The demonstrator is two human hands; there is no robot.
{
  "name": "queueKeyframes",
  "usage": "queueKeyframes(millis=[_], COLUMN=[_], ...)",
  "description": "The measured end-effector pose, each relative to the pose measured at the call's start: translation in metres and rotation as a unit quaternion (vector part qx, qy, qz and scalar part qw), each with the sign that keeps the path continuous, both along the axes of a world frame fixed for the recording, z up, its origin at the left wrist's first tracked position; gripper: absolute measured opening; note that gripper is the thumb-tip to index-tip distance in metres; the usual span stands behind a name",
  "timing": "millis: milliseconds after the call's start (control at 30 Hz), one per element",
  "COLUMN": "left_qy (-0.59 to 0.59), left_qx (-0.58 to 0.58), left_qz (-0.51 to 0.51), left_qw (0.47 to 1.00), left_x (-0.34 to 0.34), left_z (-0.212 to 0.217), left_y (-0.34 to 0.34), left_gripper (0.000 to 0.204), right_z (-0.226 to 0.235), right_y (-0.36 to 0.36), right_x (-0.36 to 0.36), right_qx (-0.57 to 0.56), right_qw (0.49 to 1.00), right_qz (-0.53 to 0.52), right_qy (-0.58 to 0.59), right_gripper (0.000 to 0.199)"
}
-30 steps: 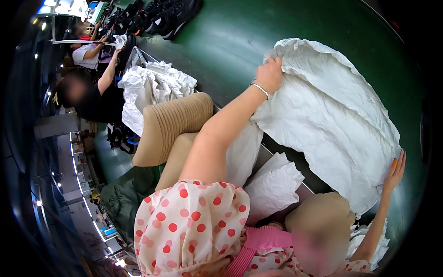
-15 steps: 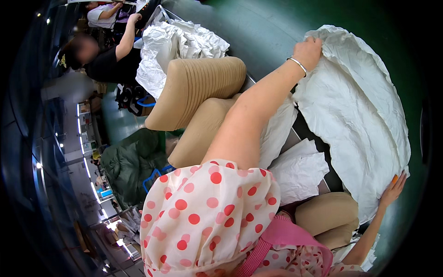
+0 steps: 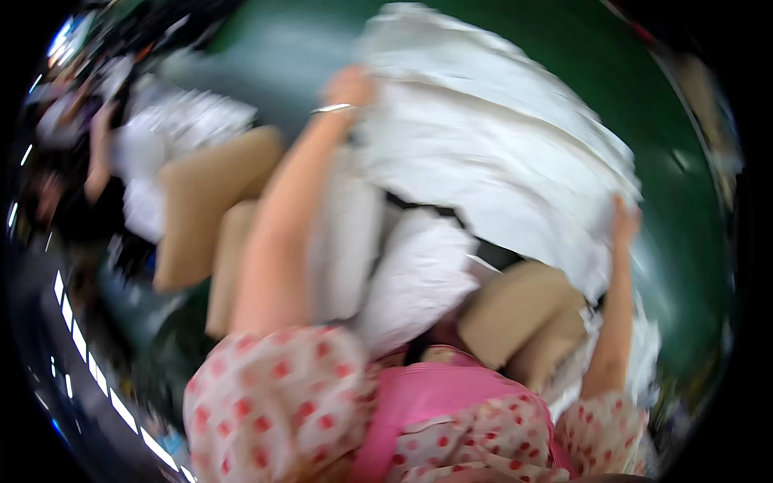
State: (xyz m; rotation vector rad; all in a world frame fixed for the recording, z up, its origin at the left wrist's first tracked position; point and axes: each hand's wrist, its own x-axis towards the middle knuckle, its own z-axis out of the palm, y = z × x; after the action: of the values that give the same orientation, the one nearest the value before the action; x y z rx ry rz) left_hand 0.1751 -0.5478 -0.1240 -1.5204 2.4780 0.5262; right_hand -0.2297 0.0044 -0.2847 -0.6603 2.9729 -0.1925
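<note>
A large white crinkled sheet (image 3: 483, 153) spreads in front of me over the green surface, with long folds running from left to right. At its left edge my left hand (image 3: 352, 87), with a silver bracelet on the wrist, is closed on the material. My right hand (image 3: 624, 219) is at the right edge, closed on the rim there. Motion blurs both hands, so single fingers do not show clearly. Closer to my body lies a smaller white crumpled piece (image 3: 423, 274), beside tan padded pieces (image 3: 515, 310).
More tan blocks (image 3: 213, 193) stand at the left beyond my left arm, next to a pile of white crumpled material (image 3: 181, 117). Another person in dark clothing (image 3: 80, 205) is at the far left. The green surface (image 3: 672, 266) runs along the right.
My view has turned, so the scene sits farther left. The white sheet looks more spread and drawn out between my two hands. Both hands are still at its edges.
</note>
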Motion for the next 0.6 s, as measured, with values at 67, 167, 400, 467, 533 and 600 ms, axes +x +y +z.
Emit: queueKeyframes(millis=[67, 167, 400, 467, 533, 600], left_qy=[-0.032, -0.110, 0.153, 0.110, 0.067, 0.156], left_qx=[0.026, -0.186, -0.188, -0.135, -0.068, -0.013], left_qz=[-0.025, -0.047, -0.429, -0.444, -0.416, -0.354], left_qw=[0.999, 0.975, 0.870, 0.879, 0.904, 0.922], left_x=[0.019, -0.044, -0.145, -0.150, -0.151, -0.152], left_z=[0.005, 0.043, 0.049, 0.033, 0.012, 0.019], left_y=[-0.006, 0.044, 0.129, 0.128, 0.105, 0.096], left_gripper=[0.043, 0.086, 0.056, 0.045, 0.034, 0.024], right_z=[0.059, 0.128, 0.163, 0.163, 0.186, 0.210], right_y=[-0.042, -0.063, -0.036, -0.040, -0.049, -0.054], right_x=[0.025, 0.047, 0.065, 0.065, 0.072, 0.073], right_qx=[-0.069, -0.183, -0.189, -0.210, -0.276, -0.315], right_qw=[0.995, 0.968, 0.979, 0.972, 0.958, 0.941], right_qz=[-0.052, -0.137, -0.070, -0.023, -0.060, -0.117], right_qy=[-0.048, -0.108, 0.011, 0.101, 0.054, -0.048], right_gripper=[0.078, 0.074, 0.051, 0.044, 0.039, 0.037])
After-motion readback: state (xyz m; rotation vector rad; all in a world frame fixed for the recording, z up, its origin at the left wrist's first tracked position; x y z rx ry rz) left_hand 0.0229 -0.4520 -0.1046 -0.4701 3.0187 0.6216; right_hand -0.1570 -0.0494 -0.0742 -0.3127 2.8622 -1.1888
